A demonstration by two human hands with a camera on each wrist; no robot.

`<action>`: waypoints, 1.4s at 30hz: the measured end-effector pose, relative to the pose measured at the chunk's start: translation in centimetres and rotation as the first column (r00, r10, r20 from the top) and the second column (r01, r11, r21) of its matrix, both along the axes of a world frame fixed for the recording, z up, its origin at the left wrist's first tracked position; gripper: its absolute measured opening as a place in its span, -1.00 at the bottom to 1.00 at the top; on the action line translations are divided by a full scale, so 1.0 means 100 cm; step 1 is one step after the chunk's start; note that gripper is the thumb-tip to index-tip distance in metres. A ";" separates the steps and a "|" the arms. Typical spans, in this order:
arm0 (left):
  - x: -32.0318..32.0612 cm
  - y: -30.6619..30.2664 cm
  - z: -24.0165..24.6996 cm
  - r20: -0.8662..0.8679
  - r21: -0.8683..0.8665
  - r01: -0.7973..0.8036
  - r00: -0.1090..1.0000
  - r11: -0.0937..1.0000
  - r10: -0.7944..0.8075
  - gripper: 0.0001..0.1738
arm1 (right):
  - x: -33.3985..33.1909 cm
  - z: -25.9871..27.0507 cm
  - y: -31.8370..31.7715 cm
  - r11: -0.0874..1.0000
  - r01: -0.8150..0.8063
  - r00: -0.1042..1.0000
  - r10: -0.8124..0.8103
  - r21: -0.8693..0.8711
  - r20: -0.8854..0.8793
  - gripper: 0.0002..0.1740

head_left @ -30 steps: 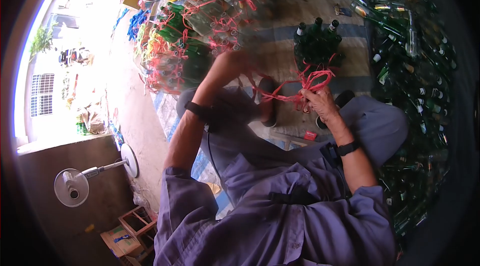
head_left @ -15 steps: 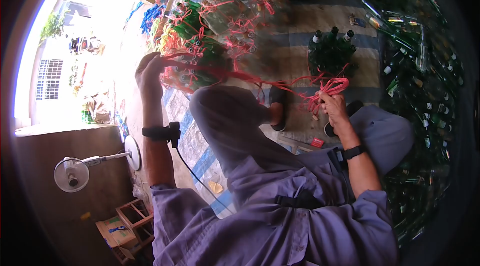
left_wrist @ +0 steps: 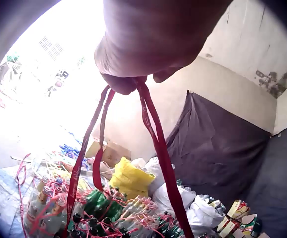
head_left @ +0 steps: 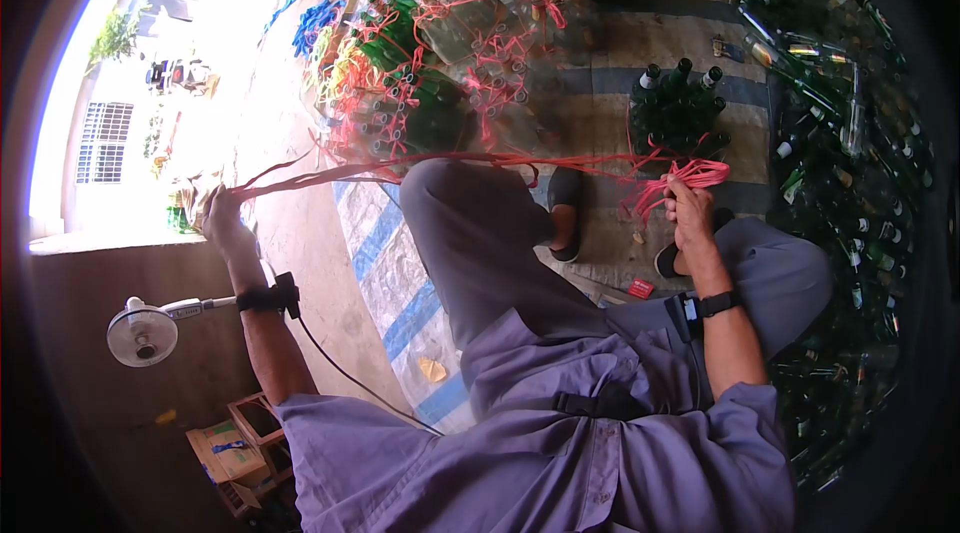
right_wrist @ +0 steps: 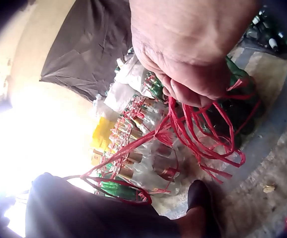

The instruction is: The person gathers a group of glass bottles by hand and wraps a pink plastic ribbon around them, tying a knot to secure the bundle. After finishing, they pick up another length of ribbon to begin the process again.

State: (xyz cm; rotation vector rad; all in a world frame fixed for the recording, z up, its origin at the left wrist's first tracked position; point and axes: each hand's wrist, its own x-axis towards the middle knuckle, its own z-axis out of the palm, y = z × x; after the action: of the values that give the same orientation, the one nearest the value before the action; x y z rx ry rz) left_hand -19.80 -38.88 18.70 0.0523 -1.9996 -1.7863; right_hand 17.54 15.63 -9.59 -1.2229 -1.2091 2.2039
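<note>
Red plastic twine (head_left: 350, 171) runs stretched between the two hands in the head view, above the raised knee. At its left end the left hand (head_left: 228, 223) grips it; in the left wrist view several red strands (left_wrist: 154, 129) hang down from the curled left hand (left_wrist: 143, 44). The right hand (head_left: 692, 221) holds a looped bundle of the twine (head_left: 700, 175), seen also as red loops (right_wrist: 203, 129) under the curled fingers of the right hand (right_wrist: 193, 54). Just beyond the right hand stands a cluster of green bottles (head_left: 675, 108).
Twine-tied bottle bundles (head_left: 430, 103) stand at the upper middle. Many loose green bottles (head_left: 850, 173) lie along the right. A striped sheet (head_left: 385, 263) covers the floor. At the left are a fan (head_left: 142, 335) and a cardboard box (head_left: 228, 453); a small red packet (head_left: 640, 288) lies between the legs.
The left hand has swung far out to the left and then lower, drawing the twine out into a long line. The right hand keeps its hold on the looped bundle, with little movement.
</note>
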 end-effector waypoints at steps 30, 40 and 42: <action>0.117 0.014 -0.141 0.653 -0.470 0.435 0.756 0.768 -0.029 -0.65 | 0.048 0.125 -0.006 0.930 -0.301 0.949 0.315 0.208 -0.034 -0.81; 0.227 0.303 -0.074 0.451 -0.415 0.898 0.343 0.146 -0.824 -0.73 | 0.104 0.206 -0.043 0.518 -0.522 0.723 0.691 0.678 0.030 -0.86; 0.261 0.345 -0.089 0.182 -0.611 0.792 0.130 -0.009 -0.975 -0.69 | 0.116 0.214 -0.045 0.530 -0.521 0.718 0.696 0.669 0.007 -0.85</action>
State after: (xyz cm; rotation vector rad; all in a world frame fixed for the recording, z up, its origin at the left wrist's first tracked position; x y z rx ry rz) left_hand 6.30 -4.34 9.83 -2.1507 -2.3367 -1.3010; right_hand 29.18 11.17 11.78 -0.1901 -2.2687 1.9401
